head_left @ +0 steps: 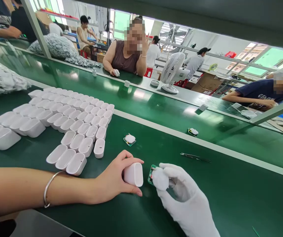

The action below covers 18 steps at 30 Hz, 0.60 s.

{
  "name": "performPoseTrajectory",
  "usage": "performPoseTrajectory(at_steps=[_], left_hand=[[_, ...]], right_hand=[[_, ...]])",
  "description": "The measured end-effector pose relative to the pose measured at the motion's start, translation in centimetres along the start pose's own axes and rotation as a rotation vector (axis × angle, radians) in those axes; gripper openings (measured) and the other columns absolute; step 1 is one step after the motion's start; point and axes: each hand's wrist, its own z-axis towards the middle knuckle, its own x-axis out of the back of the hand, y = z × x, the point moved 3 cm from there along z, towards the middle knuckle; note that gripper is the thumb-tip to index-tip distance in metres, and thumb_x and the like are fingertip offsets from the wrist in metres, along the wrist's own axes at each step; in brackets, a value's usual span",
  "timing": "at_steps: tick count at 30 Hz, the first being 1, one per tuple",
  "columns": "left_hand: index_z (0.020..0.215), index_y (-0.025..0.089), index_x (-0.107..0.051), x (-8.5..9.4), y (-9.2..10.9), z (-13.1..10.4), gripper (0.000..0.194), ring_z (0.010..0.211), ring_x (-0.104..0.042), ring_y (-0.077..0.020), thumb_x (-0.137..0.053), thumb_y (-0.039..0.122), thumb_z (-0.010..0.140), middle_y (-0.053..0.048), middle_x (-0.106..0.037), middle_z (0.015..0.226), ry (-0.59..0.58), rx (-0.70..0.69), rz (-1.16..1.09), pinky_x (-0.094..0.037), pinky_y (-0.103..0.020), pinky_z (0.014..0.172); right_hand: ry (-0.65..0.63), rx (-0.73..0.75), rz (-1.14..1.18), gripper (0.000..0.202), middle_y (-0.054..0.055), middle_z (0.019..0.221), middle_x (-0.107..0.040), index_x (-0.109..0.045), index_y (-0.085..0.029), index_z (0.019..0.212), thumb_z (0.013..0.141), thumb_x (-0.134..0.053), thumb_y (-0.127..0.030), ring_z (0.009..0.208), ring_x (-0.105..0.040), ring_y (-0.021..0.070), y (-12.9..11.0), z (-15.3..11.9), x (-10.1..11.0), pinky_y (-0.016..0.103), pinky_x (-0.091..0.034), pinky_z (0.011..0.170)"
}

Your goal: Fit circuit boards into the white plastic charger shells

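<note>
My bare left hand (116,174) grips a small white plastic housing (134,174) with rounded corners, thumb below and fingers above. Just to its right, my white-gloved right hand (183,194) pinches a green circuit board with a round white part (160,178) on it. The board and the housing are apart, with a narrow gap between them. Beyond my left hand lies another circuit board (130,139) with a white part on top. To the left stand rows of similar white housings (77,141); a few show a small dark slot.
Metal tweezers (195,157) lie on the green table at the right. A circuit board (192,132) sits past the white strip (205,141). Across the bench are a seated co-worker (126,56) and a white fan (173,70). Bagged parts (0,77) fill the far left.
</note>
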Motion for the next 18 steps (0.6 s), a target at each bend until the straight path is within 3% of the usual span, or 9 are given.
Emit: performPoseTrajectory(at_steps=[3,9,18], left_hand=[[0.11,0.037,-0.063,-0.1,-0.1,0.1,0.063,0.092,-0.051,-0.017,-0.088,0.025,0.053,0.002,-0.046,0.107,-0.052,-0.038,-0.027,-0.046,-0.031,0.084],[0.108,0.035,-0.064,-0.2,-0.3,0.2,0.061,0.093,-0.054,-0.0166,-0.087,0.019,0.054,0.003,-0.052,0.102,-0.072,-0.091,0.009,-0.046,-0.029,0.084],[0.112,0.034,-0.063,-0.4,0.2,0.0,0.062,0.095,-0.056,-0.0181,-0.085,0.016,0.056,0.002,-0.053,0.102,-0.109,-0.126,0.101,-0.047,-0.03,0.086]], right_hand=[[-0.046,0.12,-0.007,0.026,0.009,0.104,-0.061,-0.067,-0.025,0.093,0.071,-0.062,-0.012,0.08,-0.067,0.0181,-0.8,-0.5,-0.7,0.024,-0.058,0.063],[-0.067,0.213,-0.071,0.04,0.006,0.102,-0.065,-0.063,-0.025,0.109,0.072,-0.061,-0.009,0.077,-0.065,0.0156,-0.5,-0.6,-1.0,0.022,-0.058,0.061],[-0.065,0.549,-0.542,0.03,0.004,0.096,-0.069,-0.064,-0.029,0.101,0.078,-0.054,-0.012,0.075,-0.068,0.0177,-2.0,-0.7,-1.2,0.028,-0.059,0.061]])
